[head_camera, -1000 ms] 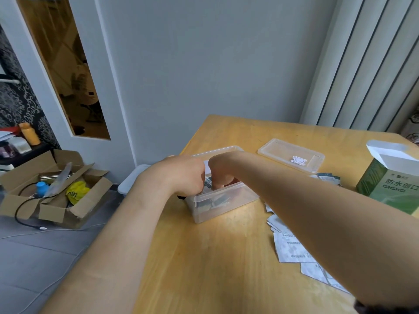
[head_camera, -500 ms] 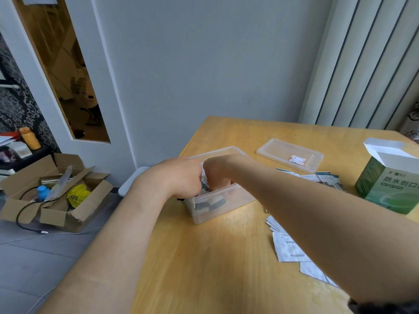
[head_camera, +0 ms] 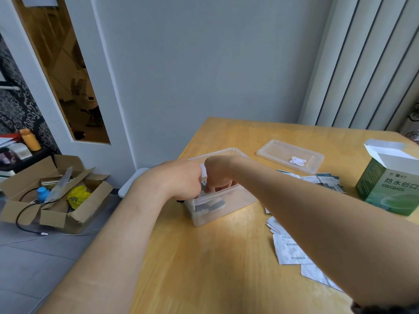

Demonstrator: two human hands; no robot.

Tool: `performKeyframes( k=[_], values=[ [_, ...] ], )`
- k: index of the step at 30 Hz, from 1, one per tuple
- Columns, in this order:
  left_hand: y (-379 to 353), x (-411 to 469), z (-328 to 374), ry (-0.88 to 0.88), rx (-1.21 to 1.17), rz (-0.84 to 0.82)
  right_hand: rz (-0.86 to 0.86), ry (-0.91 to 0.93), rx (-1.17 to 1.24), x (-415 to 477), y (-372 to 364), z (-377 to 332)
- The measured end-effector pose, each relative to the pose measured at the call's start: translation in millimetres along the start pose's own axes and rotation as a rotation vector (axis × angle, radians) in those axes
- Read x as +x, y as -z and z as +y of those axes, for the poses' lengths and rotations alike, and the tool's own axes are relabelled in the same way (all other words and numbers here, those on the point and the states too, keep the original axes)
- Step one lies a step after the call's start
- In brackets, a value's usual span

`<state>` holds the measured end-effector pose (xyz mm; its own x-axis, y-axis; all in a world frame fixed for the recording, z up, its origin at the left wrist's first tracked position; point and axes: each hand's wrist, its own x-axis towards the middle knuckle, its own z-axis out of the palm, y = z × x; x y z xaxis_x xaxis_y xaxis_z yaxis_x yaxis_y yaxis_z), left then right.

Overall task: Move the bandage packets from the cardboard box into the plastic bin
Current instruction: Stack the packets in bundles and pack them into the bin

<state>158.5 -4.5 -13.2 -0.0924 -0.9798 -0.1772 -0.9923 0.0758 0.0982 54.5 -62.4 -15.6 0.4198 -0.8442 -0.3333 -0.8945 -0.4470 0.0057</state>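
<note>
The clear plastic bin (head_camera: 229, 208) stands near the table's left edge. Both my hands reach down into it from above. My left hand (head_camera: 181, 180) is curled at the bin's near-left corner and grips the edge of a bandage packet (head_camera: 203, 185) that shows between the two hands. My right hand (head_camera: 218, 174) points its fingers down inside the bin and pinches the same bundle; its fingertips are partly hidden. More dark packets (head_camera: 209, 206) lie at the bin's bottom, seen through the wall. The green cardboard box (head_camera: 385, 191) stands open at the far right.
The bin's clear lid (head_camera: 290, 158) lies behind my right arm. Loose packets (head_camera: 327, 181) lie next to the green box, and white ones (head_camera: 289, 249) are spread under my right forearm. A brown carton (head_camera: 56, 200) of clutter sits on the floor at left.
Both hands have stayed together inside the bin, shifting only slightly. The packets on the table and the green box have not moved.
</note>
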Motion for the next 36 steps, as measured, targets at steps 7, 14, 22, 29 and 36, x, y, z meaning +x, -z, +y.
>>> performKeyframes(
  k=[7,14,22,29,36],
  values=[
    [0,0,0,0.007,0.01,0.0,0.11,0.007,-0.124,4,-5,-1],
    [1,1,0,0.024,0.0,-0.018,0.138,-0.002,-0.129,8,-8,4],
    [2,-1,0,0.008,0.003,-0.038,0.051,0.015,0.003,3,-4,6],
    [3,-1,4,0.033,0.046,-0.05,0.108,0.027,-0.089,6,-6,-2],
    [3,-5,0,0.002,-0.059,0.073,0.16,0.014,0.127,-6,-1,6]
  ],
)
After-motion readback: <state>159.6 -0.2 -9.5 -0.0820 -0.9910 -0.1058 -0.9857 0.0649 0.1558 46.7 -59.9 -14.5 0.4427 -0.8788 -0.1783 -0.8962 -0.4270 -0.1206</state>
